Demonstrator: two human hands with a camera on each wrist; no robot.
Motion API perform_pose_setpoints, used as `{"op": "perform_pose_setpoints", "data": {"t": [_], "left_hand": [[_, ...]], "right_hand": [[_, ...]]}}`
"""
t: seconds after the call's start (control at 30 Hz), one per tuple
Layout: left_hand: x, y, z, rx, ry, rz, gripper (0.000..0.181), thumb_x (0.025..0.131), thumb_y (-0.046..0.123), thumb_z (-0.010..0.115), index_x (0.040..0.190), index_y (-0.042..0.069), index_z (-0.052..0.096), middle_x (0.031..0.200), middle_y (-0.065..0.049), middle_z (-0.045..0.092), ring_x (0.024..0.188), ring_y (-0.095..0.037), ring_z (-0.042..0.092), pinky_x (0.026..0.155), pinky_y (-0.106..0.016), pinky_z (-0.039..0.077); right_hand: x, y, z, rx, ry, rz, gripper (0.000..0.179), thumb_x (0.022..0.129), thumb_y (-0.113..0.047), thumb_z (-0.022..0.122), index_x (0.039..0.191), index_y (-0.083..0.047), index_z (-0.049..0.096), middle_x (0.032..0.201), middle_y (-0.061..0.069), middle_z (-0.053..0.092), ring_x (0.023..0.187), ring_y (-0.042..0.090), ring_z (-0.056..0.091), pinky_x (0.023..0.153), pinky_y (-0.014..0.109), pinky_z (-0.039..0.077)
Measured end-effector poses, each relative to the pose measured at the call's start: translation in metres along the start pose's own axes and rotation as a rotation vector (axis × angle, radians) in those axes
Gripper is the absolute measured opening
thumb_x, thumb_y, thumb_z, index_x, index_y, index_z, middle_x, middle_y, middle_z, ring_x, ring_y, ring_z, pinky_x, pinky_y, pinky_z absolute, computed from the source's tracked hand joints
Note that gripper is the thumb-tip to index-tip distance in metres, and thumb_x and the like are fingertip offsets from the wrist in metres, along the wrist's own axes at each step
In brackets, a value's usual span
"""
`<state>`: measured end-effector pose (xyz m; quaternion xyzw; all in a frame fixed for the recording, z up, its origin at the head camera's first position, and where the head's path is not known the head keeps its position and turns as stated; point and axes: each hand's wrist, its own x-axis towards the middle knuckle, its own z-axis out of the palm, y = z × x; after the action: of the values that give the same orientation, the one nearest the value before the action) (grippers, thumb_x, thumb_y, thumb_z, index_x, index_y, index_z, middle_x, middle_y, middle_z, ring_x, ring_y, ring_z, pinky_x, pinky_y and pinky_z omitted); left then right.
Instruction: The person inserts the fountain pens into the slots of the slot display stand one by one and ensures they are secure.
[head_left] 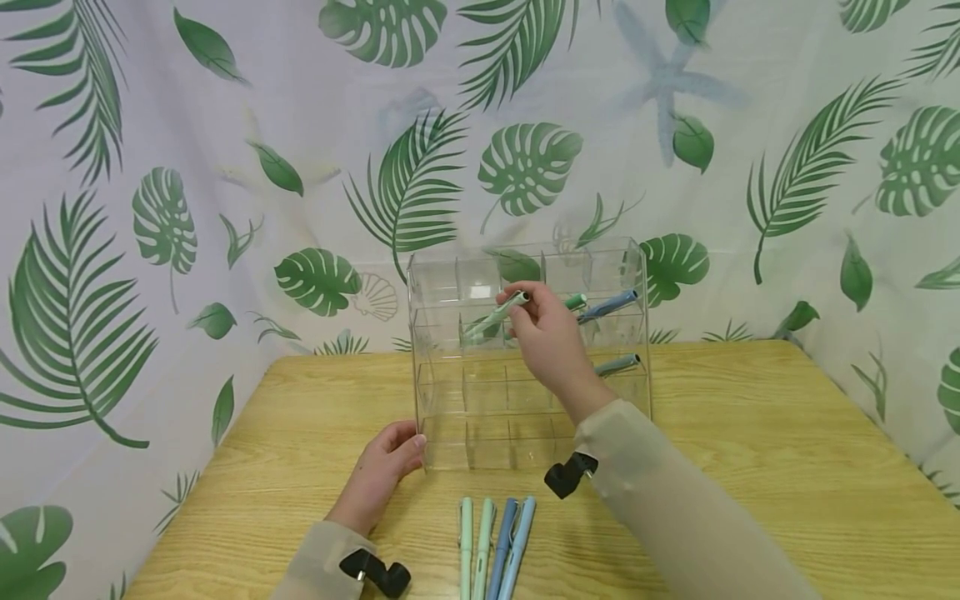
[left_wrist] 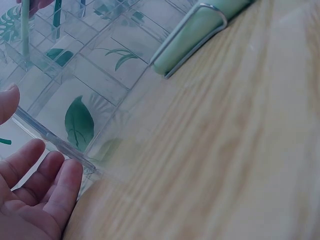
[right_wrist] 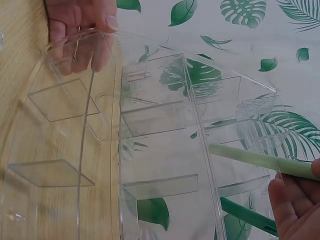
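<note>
A clear acrylic pen organizer [head_left: 486, 392] with stepped rows of compartments stands on the table. My right hand [head_left: 551, 337] pinches a light green pen [head_left: 491, 321] near its upper end; the pen slants down left into an upper-row compartment. In the right wrist view, the pen's lower end [right_wrist: 235, 153] is inside the organizer. Beside the hand, a dark green pen [head_left: 576, 302] and a blue pen [head_left: 615, 303] stand in the same row. A grey-green pen [head_left: 618, 364] leans in a lower row. My left hand [head_left: 386, 462] touches the organizer's lower left side, fingers extended, thumb at the front edge.
In front of the organizer, two light green pens [head_left: 466, 542], a dark blue pen [head_left: 502, 546] and a light blue pen [head_left: 521, 542] lie side by side on the wooden table [head_left: 720, 450]. A leaf-patterned cloth [head_left: 600, 192] hangs behind and at both sides.
</note>
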<state>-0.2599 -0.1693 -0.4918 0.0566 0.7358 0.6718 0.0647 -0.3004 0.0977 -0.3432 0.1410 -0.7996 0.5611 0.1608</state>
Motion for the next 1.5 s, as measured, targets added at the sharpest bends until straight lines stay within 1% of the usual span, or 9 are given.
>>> {"op": "perform_pose_setpoints", "data": {"t": [0.13, 0.23, 0.37, 0.47, 0.7, 0.93, 1.2, 1.43, 1.5], "left_hand": [[0.000, -0.001, 0.000, 0.008, 0.000, -0.002, 0.044, 0.105, 0.024, 0.059, 0.140, -0.001, 0.053, 0.137, -0.018, 0.056, 0.125, -0.031, 0.055, 0.103, -0.043, 0.050], [0.001, -0.001, 0.000, 0.003, 0.000, -0.001, 0.043, 0.104, 0.023, 0.060, 0.139, -0.001, 0.053, 0.136, -0.018, 0.056, 0.125, -0.031, 0.055, 0.103, -0.043, 0.050], [0.001, 0.000, 0.000, -0.011, -0.001, 0.003, 0.043, 0.104, 0.023, 0.060, 0.139, -0.002, 0.053, 0.136, -0.018, 0.056, 0.125, -0.031, 0.054, 0.104, -0.044, 0.050], [0.001, 0.000, 0.000, -0.012, 0.001, 0.000, 0.042, 0.104, 0.022, 0.060, 0.138, -0.001, 0.054, 0.135, -0.017, 0.057, 0.124, -0.030, 0.055, 0.103, -0.043, 0.050], [0.000, -0.001, 0.000, -0.015, 0.001, 0.016, 0.042, 0.104, 0.022, 0.060, 0.138, -0.002, 0.054, 0.135, -0.019, 0.056, 0.124, -0.031, 0.055, 0.103, -0.044, 0.050], [0.000, -0.001, 0.000, -0.011, 0.002, 0.018, 0.043, 0.104, 0.022, 0.060, 0.139, -0.002, 0.053, 0.136, -0.019, 0.056, 0.125, -0.031, 0.055, 0.103, -0.044, 0.050], [0.000, 0.000, 0.001, -0.007, 0.008, 0.014, 0.043, 0.104, 0.022, 0.060, 0.139, -0.002, 0.053, 0.136, -0.018, 0.056, 0.124, -0.030, 0.055, 0.103, -0.044, 0.050], [0.000, 0.000, 0.000, 0.002, 0.016, 0.001, 0.044, 0.103, 0.024, 0.061, 0.139, 0.000, 0.054, 0.137, -0.017, 0.056, 0.124, -0.029, 0.055, 0.103, -0.043, 0.050], [0.000, 0.000, 0.000, 0.004, 0.015, 0.004, 0.043, 0.103, 0.024, 0.061, 0.139, 0.000, 0.054, 0.137, -0.017, 0.056, 0.124, -0.030, 0.055, 0.103, -0.043, 0.050]], "right_hand": [[0.001, 0.001, 0.000, -0.036, -0.012, -0.001, 0.028, 0.109, -0.023, 0.045, 0.135, -0.021, 0.056, 0.123, -0.002, 0.064, 0.091, 0.016, 0.063, 0.043, 0.034, 0.042], [0.001, 0.001, -0.001, -0.035, -0.023, -0.007, 0.030, 0.109, -0.023, 0.045, 0.137, -0.021, 0.055, 0.125, 0.000, 0.064, 0.093, 0.016, 0.063, 0.047, 0.035, 0.044], [0.001, 0.003, -0.003, 0.010, -0.048, -0.016, 0.038, 0.108, -0.022, 0.047, 0.146, -0.019, 0.049, 0.133, -0.002, 0.061, 0.107, 0.013, 0.063, 0.074, 0.036, 0.057], [-0.001, 0.005, -0.005, 0.082, -0.074, -0.006, 0.046, 0.108, -0.020, 0.050, 0.153, -0.018, 0.041, 0.143, -0.001, 0.055, 0.122, 0.013, 0.058, 0.095, 0.037, 0.054], [-0.010, 0.003, -0.008, 0.128, -0.074, 0.005, 0.053, 0.107, -0.021, 0.053, 0.157, -0.020, 0.035, 0.155, 0.002, 0.045, 0.135, 0.014, 0.048, 0.107, 0.040, 0.047], [-0.018, 0.004, -0.013, 0.126, -0.063, -0.013, 0.058, 0.106, -0.021, 0.054, 0.159, -0.020, 0.032, 0.157, -0.003, 0.040, 0.137, 0.011, 0.045, 0.077, 0.037, 0.047], [-0.026, 0.004, -0.019, 0.137, -0.074, -0.011, 0.058, 0.106, -0.020, 0.053, 0.159, -0.023, 0.031, 0.156, 0.000, 0.040, 0.140, 0.012, 0.042, 0.067, 0.031, 0.046], [-0.035, 0.005, -0.026, 0.134, -0.091, -0.005, 0.057, 0.106, -0.026, 0.055, 0.158, -0.022, 0.033, 0.157, -0.001, 0.039, 0.141, 0.013, 0.041, 0.108, 0.043, 0.042], [-0.039, 0.006, -0.030, 0.142, -0.100, 0.004, 0.057, 0.106, -0.026, 0.055, 0.158, -0.021, 0.033, 0.158, -0.002, 0.038, 0.141, 0.013, 0.041, 0.111, 0.045, 0.041]]}}
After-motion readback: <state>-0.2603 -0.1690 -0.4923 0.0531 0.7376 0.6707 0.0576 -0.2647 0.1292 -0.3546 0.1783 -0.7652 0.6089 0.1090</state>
